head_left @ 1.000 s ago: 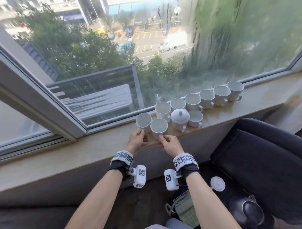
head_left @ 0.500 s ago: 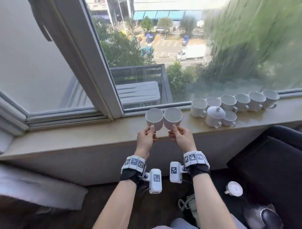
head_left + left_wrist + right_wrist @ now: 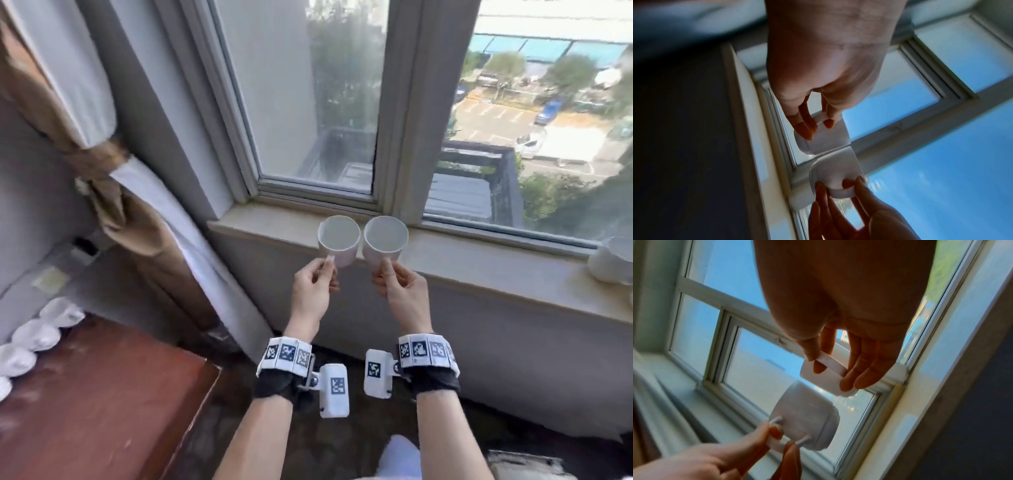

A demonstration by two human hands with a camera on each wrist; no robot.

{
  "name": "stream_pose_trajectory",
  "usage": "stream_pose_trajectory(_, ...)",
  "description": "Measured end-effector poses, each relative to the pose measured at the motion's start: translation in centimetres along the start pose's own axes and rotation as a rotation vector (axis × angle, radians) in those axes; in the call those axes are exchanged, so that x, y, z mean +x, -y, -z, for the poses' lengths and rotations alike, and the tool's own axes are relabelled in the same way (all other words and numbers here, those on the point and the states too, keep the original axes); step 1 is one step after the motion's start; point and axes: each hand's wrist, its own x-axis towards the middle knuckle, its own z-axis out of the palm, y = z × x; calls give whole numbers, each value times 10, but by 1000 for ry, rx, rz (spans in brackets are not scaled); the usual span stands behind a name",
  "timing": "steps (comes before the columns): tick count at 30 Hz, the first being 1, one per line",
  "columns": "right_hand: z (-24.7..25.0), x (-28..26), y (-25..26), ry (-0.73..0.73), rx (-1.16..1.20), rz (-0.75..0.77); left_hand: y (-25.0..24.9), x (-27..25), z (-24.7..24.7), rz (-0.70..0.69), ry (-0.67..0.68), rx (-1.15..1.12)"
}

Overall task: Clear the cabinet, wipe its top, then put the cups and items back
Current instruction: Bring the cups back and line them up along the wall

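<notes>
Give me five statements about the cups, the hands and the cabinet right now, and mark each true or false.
1. Each hand holds one white cup by its handle. True: the left hand pinches the handle of the left cup, and the right hand pinches the handle of the right cup.
2. Both held cups stand on the windowsill. False: they are lifted clear of the windowsill.
3. The two held cups are side by side, rims close together. True.
4. The held cups are full of coffee. False: both look empty.
5. The cabinet top is bare. False: white items line the far edge of the cabinet top.
</notes>
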Motion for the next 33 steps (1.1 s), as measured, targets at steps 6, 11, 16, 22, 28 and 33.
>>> stream_pose_trajectory(6,-111,-16,16,284,-16,46,0,-14,122,-6,-334,-4)
stream_pose_trajectory(11,-208,-43,21,572,-20,70,1,-51,208,27,-630,20)
stream_pose_trajectory(16,-300,-91,21,884,10,38,1,-109,278,71,-957,35)
stream_pose_trajectory(22,-368,-169,8,1240,-40,86,-2,-187,326,104,-1314,17)
stream_pose_trajectory(28,-415,-269,-1,1502,-44,86,17,-293,357,136,-1611,5)
stream_pose_trajectory(33,-454,-376,-11,1640,-12,51,27,-384,406,178,-1777,29)
